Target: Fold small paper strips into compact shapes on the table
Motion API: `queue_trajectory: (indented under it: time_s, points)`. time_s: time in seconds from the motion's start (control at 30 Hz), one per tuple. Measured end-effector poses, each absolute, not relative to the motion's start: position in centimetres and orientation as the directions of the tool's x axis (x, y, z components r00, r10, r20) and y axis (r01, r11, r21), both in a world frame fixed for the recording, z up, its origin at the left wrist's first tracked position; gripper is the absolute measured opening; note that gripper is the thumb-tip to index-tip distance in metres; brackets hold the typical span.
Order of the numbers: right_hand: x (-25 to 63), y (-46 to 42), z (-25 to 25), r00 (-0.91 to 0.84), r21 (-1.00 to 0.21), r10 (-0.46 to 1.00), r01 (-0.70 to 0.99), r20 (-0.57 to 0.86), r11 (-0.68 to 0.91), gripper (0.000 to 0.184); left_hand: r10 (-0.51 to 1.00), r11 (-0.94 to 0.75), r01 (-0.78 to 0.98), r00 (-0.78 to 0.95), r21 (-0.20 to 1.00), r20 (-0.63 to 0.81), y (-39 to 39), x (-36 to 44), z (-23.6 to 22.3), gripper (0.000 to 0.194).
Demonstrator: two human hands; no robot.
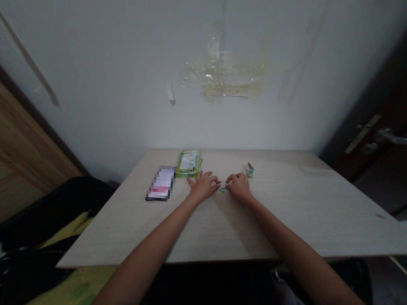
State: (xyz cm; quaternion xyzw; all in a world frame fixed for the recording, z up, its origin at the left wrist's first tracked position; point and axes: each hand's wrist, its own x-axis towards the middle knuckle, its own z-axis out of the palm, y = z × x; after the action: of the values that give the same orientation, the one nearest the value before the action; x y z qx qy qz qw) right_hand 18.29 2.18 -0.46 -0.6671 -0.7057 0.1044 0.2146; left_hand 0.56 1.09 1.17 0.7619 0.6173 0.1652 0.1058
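Note:
A small green-and-white piece of printed wrapper (222, 188) lies at the middle of the table, between my two hands. My left hand (202, 186) pinches its left side with thumb and forefinger, the other fingers spread toward the green packets. On the right side, the fingertips of my right hand (239, 186) are closed on the same piece. Just beyond my right hand rests a crumpled or folded wrapper (250, 170) in similar colours. Flat green-and-white packets (189, 161) lie behind my left hand, close to its fingers.
A phone (162, 184) with a lit, blurred screen lies left of the packets. The pale wooden table (284, 211) meets a wall (125, 69) with old tape on it. A dark door with a metal handle (404, 139) stands at right; dark bags and yellow cloth (88, 285) are lower left.

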Motion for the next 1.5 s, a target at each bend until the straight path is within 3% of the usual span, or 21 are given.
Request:
queue_trajectory:
  time_s: [0.4,0.77,1.0,1.2,1.5]
  points:
    - [18.8,2.6,-0.2,-0.081,-0.425,0.986,0.895,0.147,0.137,0.027,0.973,-0.231,0.920,0.217,0.316,0.079,1.0,0.1,0.8,0.032]
    - [19.1,2.4,-0.1,-0.102,-0.415,0.984,0.897,0.146,0.155,0.029,0.972,-0.228,0.901,0.235,0.368,0.026,1.1,-0.2,0.5,0.035]
    - [18.9,1.7,0.0,-0.113,-0.435,0.973,0.880,0.199,0.191,0.028,0.958,-0.283,0.915,0.256,0.286,0.131,0.1,0.2,0.6,0.034]
    - [19.1,1.3,-0.4,-0.124,-0.458,0.955,0.856,0.268,0.240,0.018,0.956,-0.264,0.912,0.205,0.315,0.207,0.0,0.9,0.6,0.028]
    - [19.2,1.4,-0.6,-0.128,-0.481,0.951,0.839,0.281,0.255,0.025,0.948,-0.266,0.893,0.175,0.364,0.265,0.0,1.6,0.8,0.025]
